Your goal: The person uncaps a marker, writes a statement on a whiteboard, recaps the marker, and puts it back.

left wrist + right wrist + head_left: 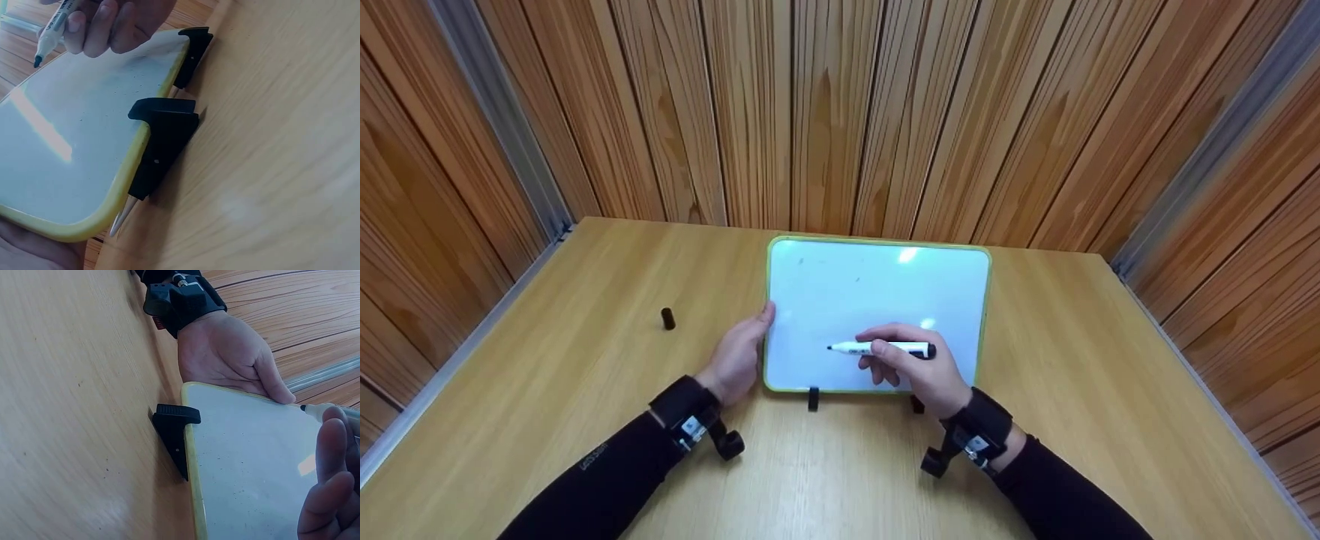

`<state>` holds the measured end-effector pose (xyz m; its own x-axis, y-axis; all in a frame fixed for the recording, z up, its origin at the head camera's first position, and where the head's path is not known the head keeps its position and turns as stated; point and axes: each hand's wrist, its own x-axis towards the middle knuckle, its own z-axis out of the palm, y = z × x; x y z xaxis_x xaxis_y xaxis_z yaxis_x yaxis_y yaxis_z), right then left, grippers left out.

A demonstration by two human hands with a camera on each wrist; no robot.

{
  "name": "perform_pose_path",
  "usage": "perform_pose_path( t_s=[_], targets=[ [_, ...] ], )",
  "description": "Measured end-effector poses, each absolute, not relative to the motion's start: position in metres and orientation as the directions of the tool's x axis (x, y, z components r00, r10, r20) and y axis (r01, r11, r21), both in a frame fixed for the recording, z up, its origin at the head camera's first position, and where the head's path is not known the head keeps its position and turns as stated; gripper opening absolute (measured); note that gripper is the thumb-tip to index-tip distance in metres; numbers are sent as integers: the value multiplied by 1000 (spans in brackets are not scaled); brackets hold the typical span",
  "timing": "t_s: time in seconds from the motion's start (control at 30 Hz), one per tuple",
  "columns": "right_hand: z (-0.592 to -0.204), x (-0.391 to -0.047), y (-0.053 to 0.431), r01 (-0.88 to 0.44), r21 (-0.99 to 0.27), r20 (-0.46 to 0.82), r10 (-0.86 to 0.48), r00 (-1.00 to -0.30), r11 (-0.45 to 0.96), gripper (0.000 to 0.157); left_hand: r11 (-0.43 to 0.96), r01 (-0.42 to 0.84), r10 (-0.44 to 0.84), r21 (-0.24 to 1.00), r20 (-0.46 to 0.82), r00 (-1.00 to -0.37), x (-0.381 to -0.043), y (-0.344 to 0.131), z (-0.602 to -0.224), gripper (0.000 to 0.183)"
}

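A whiteboard (825, 300) with a yellow-green rim leans back on black stand clips (166, 149) at its lower edge. My left hand (736, 360) holds its left edge, thumb along the rim and the other fingers hidden behind the board. In front of the lower right part of the board, my right hand (926, 375) pinches a white marker (851, 348) between thumb and fingers. The marker is uncapped, its dark tip pointing left. In the right wrist view, the left palm (225, 354) shows beside the board's corner.
A black marker cap (667, 319) stands on the wooden table (585, 360), left of the board. Wood-panelled walls (840, 112) rise behind the table and at both sides. Small dark marks dot the upper part of the board, and light glares off its surface.
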<state>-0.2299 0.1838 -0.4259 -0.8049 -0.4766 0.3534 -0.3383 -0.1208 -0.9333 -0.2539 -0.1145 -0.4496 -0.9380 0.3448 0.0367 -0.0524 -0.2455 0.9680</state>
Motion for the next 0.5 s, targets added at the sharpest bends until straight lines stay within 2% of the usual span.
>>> perform_pose_path(
  t_s=[0.23,0.5],
  targets=[
    [-424,-229,182,-370,-923,373,-474,-798,-104,27,-213,-38,337,976,37,-941,-244,-114,-453,67],
    [-421,-227,175,-490,-870,456,-464,-760,-52,23,-183,-25,324,983,36,-946,-238,-112,-454,72]
  ],
)
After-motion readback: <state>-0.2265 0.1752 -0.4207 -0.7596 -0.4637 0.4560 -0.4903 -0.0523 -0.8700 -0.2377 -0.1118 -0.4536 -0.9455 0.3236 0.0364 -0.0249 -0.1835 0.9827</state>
